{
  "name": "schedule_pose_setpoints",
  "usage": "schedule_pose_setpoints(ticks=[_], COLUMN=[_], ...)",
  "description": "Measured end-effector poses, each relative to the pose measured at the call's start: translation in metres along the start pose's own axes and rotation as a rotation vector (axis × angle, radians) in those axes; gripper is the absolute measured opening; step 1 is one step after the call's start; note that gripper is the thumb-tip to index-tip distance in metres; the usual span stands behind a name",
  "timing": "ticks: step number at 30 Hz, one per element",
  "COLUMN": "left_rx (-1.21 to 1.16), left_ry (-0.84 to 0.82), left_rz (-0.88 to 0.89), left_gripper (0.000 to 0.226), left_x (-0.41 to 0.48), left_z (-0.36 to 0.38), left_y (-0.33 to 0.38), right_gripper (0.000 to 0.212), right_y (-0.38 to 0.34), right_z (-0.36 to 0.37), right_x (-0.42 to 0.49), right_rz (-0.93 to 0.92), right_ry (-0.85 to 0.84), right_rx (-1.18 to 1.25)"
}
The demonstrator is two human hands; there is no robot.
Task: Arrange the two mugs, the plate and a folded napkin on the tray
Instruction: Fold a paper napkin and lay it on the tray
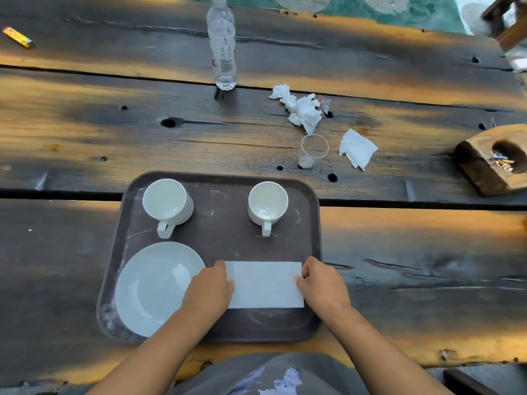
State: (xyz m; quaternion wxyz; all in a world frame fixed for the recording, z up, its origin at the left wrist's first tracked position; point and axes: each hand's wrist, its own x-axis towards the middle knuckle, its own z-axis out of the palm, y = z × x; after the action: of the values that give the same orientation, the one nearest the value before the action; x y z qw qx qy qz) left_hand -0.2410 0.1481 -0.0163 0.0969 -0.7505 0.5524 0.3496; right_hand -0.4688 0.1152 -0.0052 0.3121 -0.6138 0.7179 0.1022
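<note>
Though the bottle [222,44] at the far side of the table [85,132] carries a printed label with red and dark marks, the writing is too small to read; nothing else bears legible text.

On the brown tray [219,240] the napkin [265,284] lies flat as a folded white rectangle in the near right part, just beside the plate [151,289], which fills the near left corner. The left hand [211,289] rests palm down on the napkin's left end, fingers curled together over its edge and partly over the plate's right rim. The right hand [322,283] pinches the napkin's right edge between thumb and bent fingers, at the tray's right rim. Whether either hand lifts the paper cannot be told.

Two white mugs stand upright at the tray's far side, well apart, handles pointing near: the left mug [167,205] and the right mug [267,205].

Rough, dark, weathered planks with orange patches, knots and holes make up the table. Beyond the tray sit a clear cup [313,151], crumpled tissues [302,108] and another tissue [356,148]. A wooden block [479,166] with a hollow sits at the right edge, a yellow lighter [17,37] far left. Green patterned ground shows past the table.
</note>
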Motion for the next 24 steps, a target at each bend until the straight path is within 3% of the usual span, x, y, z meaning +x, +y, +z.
schedule_pose_setpoints(ticks=[7, 12, 17, 24], left_rx=[-0.041, -0.019, -0.023, 0.062], left_ry=[0.048, 0.087, 0.056, 0.027], left_rz=[0.030, 0.087, 0.121, 0.126], left_gripper=[0.013, 0.010, 0.025, 0.031], left_x=[-0.011, -0.021, -0.037, -0.047], left_z=[-0.015, -0.013, 0.001, 0.011], left_y=[-0.006, 0.003, 0.014, 0.019], right_gripper=[0.006, 0.001, 0.028, 0.034], right_y=[0.003, 0.004, 0.010, 0.018], right_z=[-0.010, -0.001, 0.009, 0.011], right_x=[-0.007, -0.013, -0.015, -0.013], right_rz=[-0.002, -0.123, -0.246, -0.307], right_ry=[-0.046, -0.089, -0.158, -0.202], right_rx=[0.162, 0.199, 0.137, 0.106])
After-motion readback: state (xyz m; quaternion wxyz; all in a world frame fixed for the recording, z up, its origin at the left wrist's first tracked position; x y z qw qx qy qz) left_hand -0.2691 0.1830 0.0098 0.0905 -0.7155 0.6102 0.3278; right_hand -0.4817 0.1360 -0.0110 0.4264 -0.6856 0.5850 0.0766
